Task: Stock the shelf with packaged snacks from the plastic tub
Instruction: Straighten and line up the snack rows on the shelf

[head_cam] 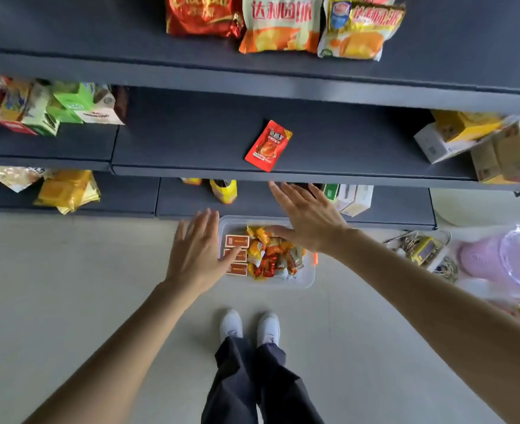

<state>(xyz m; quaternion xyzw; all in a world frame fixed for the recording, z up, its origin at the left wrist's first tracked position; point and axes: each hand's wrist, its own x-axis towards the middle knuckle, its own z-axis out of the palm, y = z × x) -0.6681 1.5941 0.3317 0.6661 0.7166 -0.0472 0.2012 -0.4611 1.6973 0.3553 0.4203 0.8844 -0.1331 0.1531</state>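
Head view, looking down at a dark grey shelf unit. The left hand (196, 255) is reaching forward with its fingers straight and slightly spread, grasping nothing; in this view it is overlapping the left edge of the clear plastic tub (310, 280). The right hand (309, 218) is likewise lying flat and released, fingers extended toward the shelf edge, its palm crossing the tub's far right corner. Whether either hand is touching the tub cannot be told.

The tub is sitting on the pale floor (69, 286) just in front of the lowest shelf. It is holding three small red boxes (237, 241) stacked along its left side and a heap of orange, yellow and red wrapped snacks (271, 258).

One red snack packet (268, 145) is lying tilted on the middle shelf (191, 139), near the front edge and well apart from the green boxes (66, 108) at left and the cartons (454, 136) at right. Large snack bags (280, 26) are lying on the shelf above. White shoes (231, 324) are standing just behind the tub.
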